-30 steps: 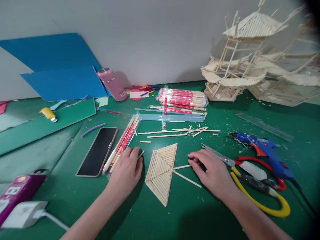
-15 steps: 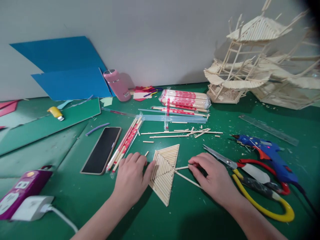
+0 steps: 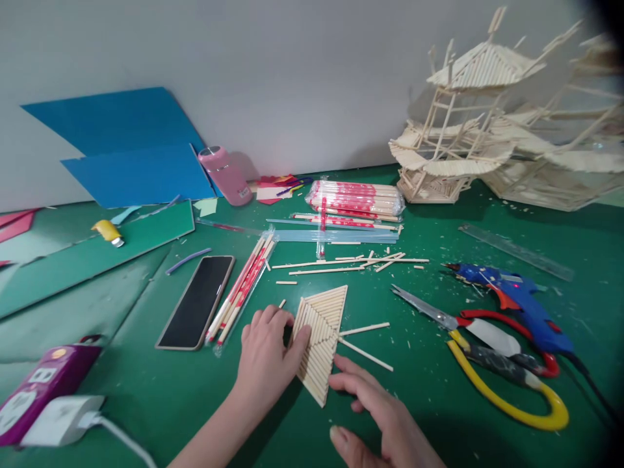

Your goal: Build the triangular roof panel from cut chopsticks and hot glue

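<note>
The stick panel [image 3: 320, 351] lies just below the centre of the view on the green table [image 3: 234, 403], with the left hand [image 3: 268, 348] at its 9 o'clock and the right hand [image 3: 377, 409] at its 5 o'clock. The left thumb rests across the panel's near-left face; the other fingertips are hidden, so whether it is pinched or merely pressed cannot be determined. The right hand is spread, holding nothing, its forefinger close to the panel's edge; contact cannot be confirmed. Principal risk: two projecting sticks [image 3: 368, 329] fan out towards 3 and 4 o'clock from that edge, and their joint is not verifiable. A careless sweep of the right hand could knock them out of angle or snap a weak bond. Uneven thumb pressure could likewise split the seams between the panel's rows. A short stick [image 3: 282, 303] at 10 o'clock, beside the left fingers, could be nudged away. Secondary hazards: scissors [image 3: 431, 312] with points facing the work at 2 o'clock, and, farther out towards 3, a glue gun [image 3: 531, 305] with a lit red indicator, possibly hot.
</note>
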### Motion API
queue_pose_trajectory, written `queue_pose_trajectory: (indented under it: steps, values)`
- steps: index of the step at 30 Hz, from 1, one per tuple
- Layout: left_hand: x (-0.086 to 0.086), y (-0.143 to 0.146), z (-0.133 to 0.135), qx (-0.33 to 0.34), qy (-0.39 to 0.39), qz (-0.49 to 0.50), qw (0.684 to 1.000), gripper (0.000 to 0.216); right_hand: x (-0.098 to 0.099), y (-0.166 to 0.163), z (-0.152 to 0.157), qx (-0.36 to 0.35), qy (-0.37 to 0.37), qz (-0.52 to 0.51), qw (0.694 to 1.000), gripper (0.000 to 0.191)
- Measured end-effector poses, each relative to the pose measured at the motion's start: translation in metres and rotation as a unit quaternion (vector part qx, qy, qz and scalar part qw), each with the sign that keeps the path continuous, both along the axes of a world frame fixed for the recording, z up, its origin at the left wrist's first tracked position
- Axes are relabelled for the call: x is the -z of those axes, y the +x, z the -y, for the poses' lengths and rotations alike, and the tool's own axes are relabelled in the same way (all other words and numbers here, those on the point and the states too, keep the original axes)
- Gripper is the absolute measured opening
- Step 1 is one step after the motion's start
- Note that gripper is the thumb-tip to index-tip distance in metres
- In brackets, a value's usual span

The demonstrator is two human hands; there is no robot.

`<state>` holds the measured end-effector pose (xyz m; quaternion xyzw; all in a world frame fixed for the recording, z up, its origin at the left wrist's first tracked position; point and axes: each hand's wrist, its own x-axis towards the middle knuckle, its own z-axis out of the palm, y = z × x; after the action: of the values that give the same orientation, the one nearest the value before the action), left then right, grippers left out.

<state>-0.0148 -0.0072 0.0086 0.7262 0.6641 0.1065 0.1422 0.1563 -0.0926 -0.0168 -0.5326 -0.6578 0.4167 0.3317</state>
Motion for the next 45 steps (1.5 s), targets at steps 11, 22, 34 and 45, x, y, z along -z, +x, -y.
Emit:
queue_pose_trajectory:
  steps: [11, 22, 34, 45]
  values:
    - [-0.004, 0.011, 0.001, -0.035, -0.06, 0.191, 0.979, 0.022, -0.009, 0.004, -0.011, -0.036, 0.015, -0.002, 0.999, 0.033]
    - [-0.019, 0.014, 0.001, -0.073, -0.223, 0.424, 0.875, 0.029, -0.017, 0.049, -0.079, -0.067, 0.192, 0.315, 0.927, 0.019]
    - [-0.016, 0.012, -0.003, -0.098, -0.284, 0.518, 0.801, 0.02, -0.007, 0.05, -0.087, -0.162, 0.187, 0.357, 0.901, 0.013]
    - [-0.006, 0.02, -0.001, -0.131, -0.34, 0.643, 0.674, 0.022, -0.014, 0.063, -0.08, -0.169, 0.164, 0.346, 0.908, 0.015]
